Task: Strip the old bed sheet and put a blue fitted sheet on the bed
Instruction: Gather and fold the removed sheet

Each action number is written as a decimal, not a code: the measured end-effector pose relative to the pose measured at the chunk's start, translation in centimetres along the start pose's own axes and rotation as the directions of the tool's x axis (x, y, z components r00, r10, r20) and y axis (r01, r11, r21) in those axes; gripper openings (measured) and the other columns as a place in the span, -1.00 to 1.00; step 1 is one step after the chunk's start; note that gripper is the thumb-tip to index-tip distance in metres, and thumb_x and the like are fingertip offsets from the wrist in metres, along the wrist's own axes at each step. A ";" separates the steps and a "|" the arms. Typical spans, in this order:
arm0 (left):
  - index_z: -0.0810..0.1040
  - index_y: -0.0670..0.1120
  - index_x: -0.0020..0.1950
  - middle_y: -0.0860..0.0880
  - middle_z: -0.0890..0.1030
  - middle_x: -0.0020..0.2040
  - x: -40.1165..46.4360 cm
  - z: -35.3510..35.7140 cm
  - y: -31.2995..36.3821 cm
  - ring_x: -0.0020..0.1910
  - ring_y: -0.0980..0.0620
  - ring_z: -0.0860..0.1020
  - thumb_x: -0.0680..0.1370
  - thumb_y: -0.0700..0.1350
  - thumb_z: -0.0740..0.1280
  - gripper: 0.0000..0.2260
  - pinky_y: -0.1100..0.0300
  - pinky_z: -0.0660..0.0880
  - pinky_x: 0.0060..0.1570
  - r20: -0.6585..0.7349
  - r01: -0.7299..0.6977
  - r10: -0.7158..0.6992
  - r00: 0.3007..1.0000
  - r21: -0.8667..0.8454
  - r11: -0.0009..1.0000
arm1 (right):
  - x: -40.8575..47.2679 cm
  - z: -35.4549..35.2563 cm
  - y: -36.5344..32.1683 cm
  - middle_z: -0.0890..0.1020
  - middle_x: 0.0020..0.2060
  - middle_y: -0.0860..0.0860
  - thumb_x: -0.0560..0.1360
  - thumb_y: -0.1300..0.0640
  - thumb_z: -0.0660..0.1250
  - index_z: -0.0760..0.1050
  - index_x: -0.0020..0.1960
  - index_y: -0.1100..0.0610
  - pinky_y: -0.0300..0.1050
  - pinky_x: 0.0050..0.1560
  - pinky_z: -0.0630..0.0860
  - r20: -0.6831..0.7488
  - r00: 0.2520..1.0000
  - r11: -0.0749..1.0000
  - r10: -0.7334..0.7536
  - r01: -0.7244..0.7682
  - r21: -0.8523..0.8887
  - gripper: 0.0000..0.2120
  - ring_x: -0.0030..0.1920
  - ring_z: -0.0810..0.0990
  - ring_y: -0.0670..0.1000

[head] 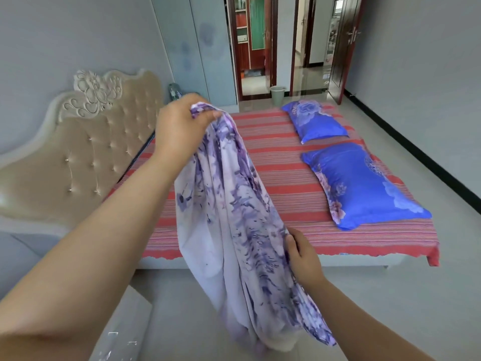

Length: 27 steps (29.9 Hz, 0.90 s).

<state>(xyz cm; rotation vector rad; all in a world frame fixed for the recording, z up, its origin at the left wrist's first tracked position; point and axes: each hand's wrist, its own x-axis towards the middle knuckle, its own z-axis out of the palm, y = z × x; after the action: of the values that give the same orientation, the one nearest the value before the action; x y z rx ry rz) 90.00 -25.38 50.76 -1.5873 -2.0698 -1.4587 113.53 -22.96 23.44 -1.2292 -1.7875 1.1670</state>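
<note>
A white sheet with a purple floral print (234, 230) hangs bunched in front of me, off the bed, its lower end near the floor. My left hand (179, 126) grips its top end, raised above the bed. My right hand (303, 256) pinches its right edge lower down, near the bed's side. The bed (273, 162) lies bare of that sheet and shows a red striped cover. No blue fitted sheet is in view.
Two blue floral pillows (364, 183) lie at the bed's right part. A padded beige headboard (86, 144) stands left. A grey-white cabinet (125, 324) sits by my left arm. A pale bin (278, 95) stands near the open doorway; tiled floor surrounds the bed.
</note>
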 end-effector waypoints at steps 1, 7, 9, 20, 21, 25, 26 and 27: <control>0.60 -0.09 -0.14 0.06 0.56 -0.29 0.2 -0.1 -0.1 -0.32 0.15 0.47 0.46 -0.05 0.44 -0.88 0.26 0.40 -0.26 -0.023 0.029 -0.030 0.999 -0.041 0.999 | 0.0 -0.1 0.4 0.54 0.20 -0.12 0.55 -0.21 0.18 0.37 0.35 -0.08 -0.12 0.12 0.43 0.003 1.000 0.998 -0.009 0.009 -0.069 -0.58 0.20 0.51 -0.04; 0.44 0.03 -0.33 0.11 0.44 -0.40 1.4 0.0 -0.5 -0.46 0.26 0.34 0.45 -0.11 0.45 -0.76 0.39 0.31 -0.38 -0.116 0.162 -0.194 0.974 -0.240 0.957 | -0.2 0.2 2.0 0.30 0.40 0.03 0.38 -0.29 0.34 0.06 0.51 0.07 0.09 0.22 0.45 0.009 0.998 0.918 0.069 -0.060 -0.392 -0.12 0.36 0.35 0.08; 0.45 -0.05 -0.29 0.06 0.41 -0.38 1.4 0.4 -0.6 -0.40 0.15 0.33 0.45 -0.11 0.45 -0.79 0.32 0.32 -0.35 -0.130 0.180 -0.230 0.965 -0.314 0.932 | -0.1 0.9 1.5 0.26 0.42 0.07 0.38 -0.33 0.31 0.04 0.51 0.11 0.10 0.28 0.41 -0.033 0.999 0.901 -0.017 0.001 -0.434 -0.10 0.41 0.26 0.09; 0.44 -0.10 -0.21 -0.07 0.42 -0.29 1.5 1.5 0.1 -0.30 0.08 0.35 0.43 -0.12 0.46 -0.80 0.24 0.33 -0.31 -0.126 0.222 -0.321 0.939 -0.492 0.842 | 0.4 3.6 -3.2 0.50 0.03 0.17 0.29 0.12 0.51 0.22 0.37 0.20 0.02 -0.20 0.60 -0.160 0.911 0.811 -0.381 0.246 -0.530 -0.25 -0.03 0.55 0.19; 0.45 -0.11 -0.20 -0.07 0.42 -0.29 1.6 1.4 0.0 -0.30 0.08 0.35 0.43 -0.12 0.46 -0.81 0.24 0.34 -0.31 -0.130 0.225 -0.329 0.935 -0.498 0.837 | 0.3 3.3 -3.4 0.52 0.01 0.15 0.30 0.17 0.50 0.24 0.37 0.20 -0.01 -0.25 0.58 -0.177 0.914 0.829 -0.365 0.233 -0.509 -0.27 -0.05 0.56 0.18; 0.42 -0.10 -0.23 -0.01 0.39 -0.34 1.4 1.5 -0.2 -0.33 0.07 0.30 0.44 -0.12 0.46 -0.79 0.27 0.29 -0.35 -0.150 0.237 -0.349 0.925 -0.490 0.839 | 0.4 1.4 -3.4 0.60 0.02 0.06 0.47 0.19 0.33 0.33 0.40 0.15 -0.06 -0.24 0.46 -0.271 0.941 0.935 -0.204 0.106 -0.338 -0.49 -0.04 0.58 0.12; 0.42 -0.09 -0.24 0.00 0.39 -0.34 1.4 1.6 -0.3 -0.33 0.07 0.30 0.44 -0.13 0.46 -0.79 0.27 0.30 -0.35 -0.149 0.241 -0.354 0.924 -0.492 0.836 | 0.4 0.9 -3.4 0.61 0.00 0.07 0.48 0.20 0.32 0.39 0.35 0.15 -0.05 -0.25 0.46 -0.301 0.933 0.942 -0.199 0.098 -0.321 -0.56 -0.07 0.59 0.14; 0.42 -0.09 -0.24 0.00 0.40 -0.33 1.3 1.7 -0.3 -0.33 0.07 0.31 0.44 -0.13 0.46 -0.79 0.27 0.31 -0.33 -0.144 0.239 -0.352 0.925 -0.500 0.832 | 0.5 0.5 -3.5 0.62 -0.04 0.09 0.49 0.21 0.31 0.45 0.27 0.16 -0.04 -0.27 0.44 -0.322 0.925 0.943 -0.202 0.095 -0.318 -0.66 -0.10 0.59 0.18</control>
<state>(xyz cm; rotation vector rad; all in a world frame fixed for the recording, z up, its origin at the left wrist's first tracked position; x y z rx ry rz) 89.92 -23.25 50.52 -1.1641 -1.9859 -2.2891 111.70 -23.17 26.46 -1.3439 -1.7835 0.5578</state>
